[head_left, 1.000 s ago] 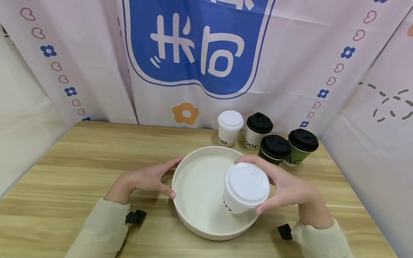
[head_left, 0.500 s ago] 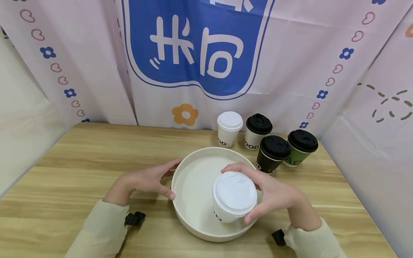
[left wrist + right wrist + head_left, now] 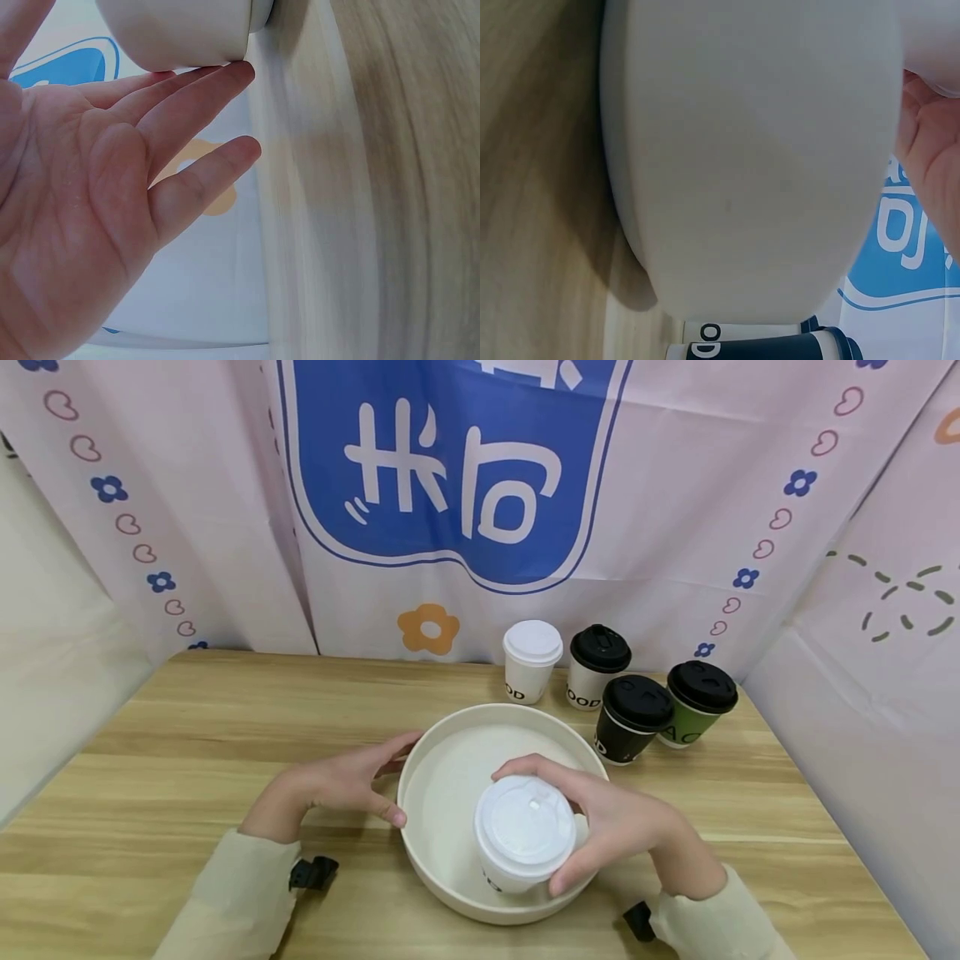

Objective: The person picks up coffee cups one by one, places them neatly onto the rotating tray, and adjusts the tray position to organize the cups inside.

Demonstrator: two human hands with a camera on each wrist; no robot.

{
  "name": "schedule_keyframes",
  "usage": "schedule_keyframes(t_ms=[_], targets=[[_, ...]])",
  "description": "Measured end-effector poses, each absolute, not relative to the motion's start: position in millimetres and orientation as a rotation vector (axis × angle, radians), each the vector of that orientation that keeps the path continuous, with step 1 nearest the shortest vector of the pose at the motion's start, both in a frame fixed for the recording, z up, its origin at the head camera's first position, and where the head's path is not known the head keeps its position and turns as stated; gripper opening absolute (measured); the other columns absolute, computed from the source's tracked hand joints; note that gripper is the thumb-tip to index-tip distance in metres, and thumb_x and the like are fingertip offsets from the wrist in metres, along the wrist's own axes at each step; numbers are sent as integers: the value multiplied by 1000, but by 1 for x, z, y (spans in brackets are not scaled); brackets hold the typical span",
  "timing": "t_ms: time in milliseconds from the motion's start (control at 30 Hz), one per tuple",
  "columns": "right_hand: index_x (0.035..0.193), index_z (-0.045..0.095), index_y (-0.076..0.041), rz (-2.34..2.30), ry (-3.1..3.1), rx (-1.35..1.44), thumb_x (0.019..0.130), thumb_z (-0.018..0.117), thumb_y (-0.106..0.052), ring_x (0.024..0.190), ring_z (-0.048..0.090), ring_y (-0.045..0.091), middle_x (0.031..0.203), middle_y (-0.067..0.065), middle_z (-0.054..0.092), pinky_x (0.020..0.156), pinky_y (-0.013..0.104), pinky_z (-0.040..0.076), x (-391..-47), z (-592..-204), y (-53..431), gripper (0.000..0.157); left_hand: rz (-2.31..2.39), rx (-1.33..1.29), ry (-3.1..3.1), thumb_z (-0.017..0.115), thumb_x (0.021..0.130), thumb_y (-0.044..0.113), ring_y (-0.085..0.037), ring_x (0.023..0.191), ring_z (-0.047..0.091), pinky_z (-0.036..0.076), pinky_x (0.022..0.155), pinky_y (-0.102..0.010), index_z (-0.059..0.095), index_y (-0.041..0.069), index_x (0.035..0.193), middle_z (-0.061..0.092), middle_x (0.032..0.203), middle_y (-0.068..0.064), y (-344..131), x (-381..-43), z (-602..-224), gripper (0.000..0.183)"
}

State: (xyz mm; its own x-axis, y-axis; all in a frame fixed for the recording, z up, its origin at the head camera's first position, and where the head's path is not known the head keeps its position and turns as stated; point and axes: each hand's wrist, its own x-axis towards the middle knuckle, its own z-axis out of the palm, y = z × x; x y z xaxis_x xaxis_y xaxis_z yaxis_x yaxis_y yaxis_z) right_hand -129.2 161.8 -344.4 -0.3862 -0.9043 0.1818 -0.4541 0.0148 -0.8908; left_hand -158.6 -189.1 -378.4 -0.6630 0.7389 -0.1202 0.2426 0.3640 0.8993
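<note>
A round cream tray (image 3: pixel 446 777) with a raised rim lies on the table in the head view. My left hand (image 3: pixel 341 789) is at its left side, thumb against the rim. In the left wrist view the fingers of the left hand (image 3: pixel 105 180) are extended, tips touching the tray's wall (image 3: pixel 187 34). Inside the tray's near right part, my right hand (image 3: pixel 618 822) grips a white paper cup (image 3: pixel 525 827) with a white lid, thumb in front and fingers behind. The tray's wall (image 3: pixel 757 165) fills most of the right wrist view and hides the cup's base.
Behind the tray at the right stand a white-lidded cup (image 3: pixel 531 664), a white cup with a black lid (image 3: pixel 598 664), a dark cup (image 3: pixel 633 714) and a green cup (image 3: pixel 699 702). A printed curtain (image 3: pixel 675 510) hangs along the wooden table's (image 3: pixel 225 718) back edge.
My right hand has carried the white paper cup leftward and toward me, lower into the tray. The left hand stays at the tray's left side.
</note>
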Motion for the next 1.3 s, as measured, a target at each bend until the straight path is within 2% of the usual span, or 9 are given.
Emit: schedule_keyframes(t_ms=[200, 900, 1300], targets=[[148, 34, -16, -1320, 1847, -1380, 73, 90, -24, 125, 52, 21, 138, 5, 51, 113, 28, 40, -128, -346, 159, 93, 1252, 841, 2131, 84, 79, 24, -49, 148, 24, 23, 118, -66, 11, 2, 159, 19, 164, -22, -189, -158, -378, 110], [148, 34, -16, -1316, 1796, -1369, 74, 89, -26, 125, 52, 21, 138, 5, 50, 113, 29, 41, -126, -355, 152, 92, 1231, 780, 2141, 85, 78, 22, -45, 149, 23, 23, 120, -64, 12, 6, 159, 20, 165, -18, -186, -159, -378, 110], [147, 35, -17, -1303, 1781, -1382, 75, 89, -32, 128, 50, 22, 139, 4, 50, 115, 29, 38, -129, -355, 150, 92, 1250, 826, 2128, 84, 80, 21, -50, 148, 23, 23, 118, -66, 12, 2, 158, 19, 163, -22, -190, -160, -380, 108]])
